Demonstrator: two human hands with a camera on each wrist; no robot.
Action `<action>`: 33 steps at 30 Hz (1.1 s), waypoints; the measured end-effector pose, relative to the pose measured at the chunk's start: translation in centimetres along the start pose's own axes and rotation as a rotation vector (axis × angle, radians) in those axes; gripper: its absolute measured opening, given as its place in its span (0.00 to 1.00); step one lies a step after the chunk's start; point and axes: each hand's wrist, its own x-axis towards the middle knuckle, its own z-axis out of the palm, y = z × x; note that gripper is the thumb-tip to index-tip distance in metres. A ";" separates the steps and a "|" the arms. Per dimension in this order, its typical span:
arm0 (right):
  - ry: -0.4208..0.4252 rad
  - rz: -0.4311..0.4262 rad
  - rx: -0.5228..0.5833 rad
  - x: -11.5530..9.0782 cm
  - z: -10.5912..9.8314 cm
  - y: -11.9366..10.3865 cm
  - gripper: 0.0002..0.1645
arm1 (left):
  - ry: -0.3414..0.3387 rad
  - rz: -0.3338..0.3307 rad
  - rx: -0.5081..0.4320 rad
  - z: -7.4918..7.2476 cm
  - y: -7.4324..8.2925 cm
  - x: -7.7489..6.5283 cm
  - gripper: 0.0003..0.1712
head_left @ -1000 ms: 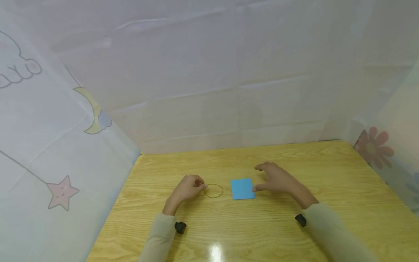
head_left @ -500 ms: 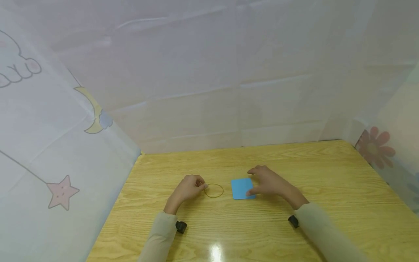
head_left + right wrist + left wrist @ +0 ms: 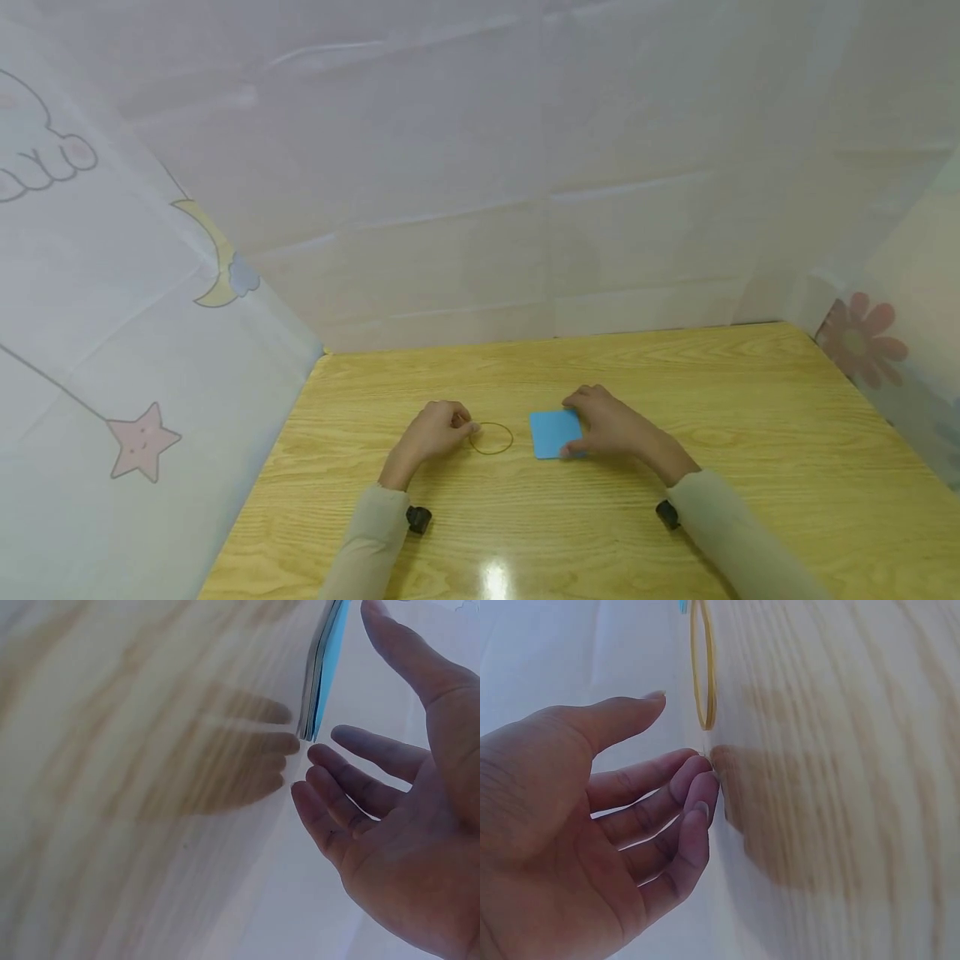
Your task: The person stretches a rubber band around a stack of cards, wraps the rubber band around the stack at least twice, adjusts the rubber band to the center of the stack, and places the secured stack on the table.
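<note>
A thin yellow rubber band (image 3: pixel 491 453) lies on the table as a loose ring. My left hand (image 3: pixel 435 431) is just beside its left edge, with the thumb and bent fingers apart in the left wrist view, where the band (image 3: pixel 710 682) stands beyond the fingertips. Right of the band is a flat square pad of paper with a blue top (image 3: pixel 551 433). Its layered edge shows in the right wrist view, where the pad (image 3: pixel 324 675) lies near the spread fingers. My right hand (image 3: pixel 611 423) spans the pad's right side, covering part of it; firm contact cannot be made out.
The wooden table (image 3: pixel 510 500) reaches back to a pale sheet hung as a wall (image 3: pixel 480 208). Printed sheets close off the left and right sides. A small black device (image 3: pixel 419 520) sits at the left wrist, another black device (image 3: pixel 667 514) at the right.
My right hand has moved left onto the blue pad's right side, and its thumb and fingers have drawn somewhat closer together. The left hand, band and pad have hardly moved.
</note>
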 end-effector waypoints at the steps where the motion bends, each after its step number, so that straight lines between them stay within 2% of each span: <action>1: -0.003 0.005 0.002 0.0 0.0 0.0 0.53 | -0.002 -0.003 -0.002 0.0 0.0 0.0 0.19; 16: -0.028 0.037 0.031 0.4 0.3 0.6 0.52 | -0.019 -0.034 -0.016 -0.1 0.2 0.2 0.18; 22: -0.042 0.067 0.063 0.2 0.0 0.6 0.52 | -0.020 -0.041 -0.031 -0.2 0.5 0.2 0.20; 29: -0.050 0.058 0.050 0.2 -0.4 0.5 0.50 | -0.014 -0.058 -0.021 -0.2 0.6 0.4 0.20; 33: -0.056 0.081 0.057 0.3 -0.4 0.5 0.48 | -0.013 -0.058 -0.018 -0.3 0.6 0.5 0.20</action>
